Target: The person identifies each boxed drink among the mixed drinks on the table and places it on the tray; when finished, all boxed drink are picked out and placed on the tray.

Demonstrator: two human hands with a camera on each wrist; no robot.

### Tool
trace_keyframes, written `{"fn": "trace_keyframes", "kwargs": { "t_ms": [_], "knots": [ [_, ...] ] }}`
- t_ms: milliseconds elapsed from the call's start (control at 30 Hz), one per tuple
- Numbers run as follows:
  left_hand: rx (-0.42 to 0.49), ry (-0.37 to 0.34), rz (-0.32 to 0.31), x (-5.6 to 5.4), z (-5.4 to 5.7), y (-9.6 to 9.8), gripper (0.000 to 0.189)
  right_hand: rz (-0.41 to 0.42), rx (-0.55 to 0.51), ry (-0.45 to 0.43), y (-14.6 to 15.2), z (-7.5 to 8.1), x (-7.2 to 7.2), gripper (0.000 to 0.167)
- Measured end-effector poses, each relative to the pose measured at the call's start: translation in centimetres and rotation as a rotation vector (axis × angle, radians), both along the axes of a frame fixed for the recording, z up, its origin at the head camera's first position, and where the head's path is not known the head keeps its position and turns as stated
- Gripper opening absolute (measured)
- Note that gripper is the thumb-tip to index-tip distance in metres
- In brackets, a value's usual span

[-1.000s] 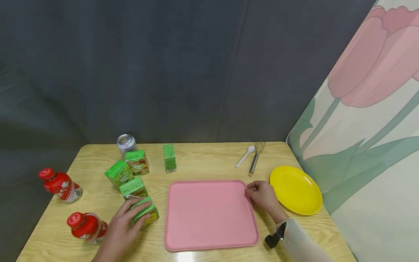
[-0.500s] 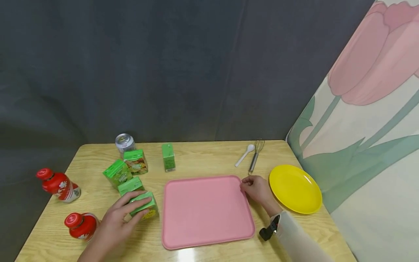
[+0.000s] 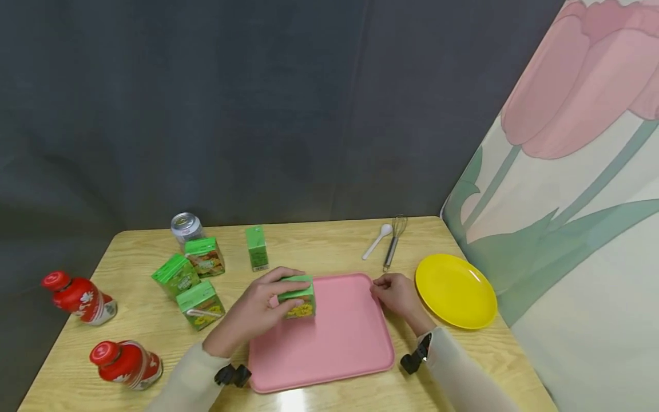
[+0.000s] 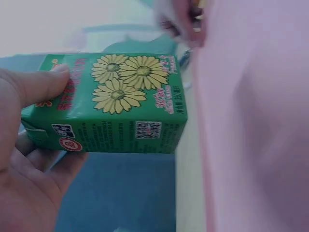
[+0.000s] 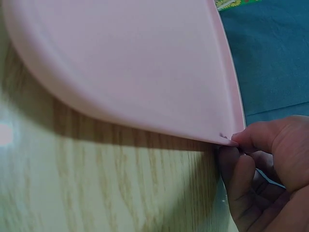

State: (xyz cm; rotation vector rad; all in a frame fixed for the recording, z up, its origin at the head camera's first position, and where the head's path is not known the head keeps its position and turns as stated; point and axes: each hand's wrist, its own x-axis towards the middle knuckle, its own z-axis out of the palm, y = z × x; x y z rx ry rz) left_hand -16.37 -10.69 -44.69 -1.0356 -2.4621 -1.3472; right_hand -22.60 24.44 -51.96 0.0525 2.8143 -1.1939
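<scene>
Over the left part of a pink tray (image 3: 340,343), my left hand (image 3: 252,315) grips a green drink carton (image 3: 304,309) printed with yellow flowers. In the left wrist view the thumb lies on the flowered face of the carton (image 4: 130,92) and the fingers curl beneath. Whether the carton touches the tray cannot be told. My right hand (image 3: 397,294) pinches the rim at the tray's far right corner. In the right wrist view thumb and fingers of the right hand (image 5: 270,169) meet on the edge of the tray (image 5: 135,63).
At left stand several green cartons (image 3: 199,306), a silver can (image 3: 186,227) and two red-capped bottles (image 3: 128,364). Another carton (image 3: 257,248) is behind the tray. A white spoon (image 3: 377,241), a whisk (image 3: 393,243) and a yellow plate (image 3: 455,292) lie right.
My left hand has carried the carton rightward from beside the other cartons to over the tray. The right hand has stayed on the tray's corner, and the tray has shifted slightly.
</scene>
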Motion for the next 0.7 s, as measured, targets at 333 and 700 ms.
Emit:
{"fn": "trace_keyframes", "kwargs": {
  "t_ms": [333, 700],
  "knots": [
    [-0.036, -0.053, -0.131, -5.2, -2.6, 6.8, 0.037, -0.002, 0.015, 0.036, -0.1, -0.1, 0.2, 0.011],
    [-0.028, -0.066, -0.113, -7.5, -3.5, 10.1, 0.037, -0.009, 0.044, 0.050, -0.3, 0.0, 0.2, 0.011]
  ]
}}
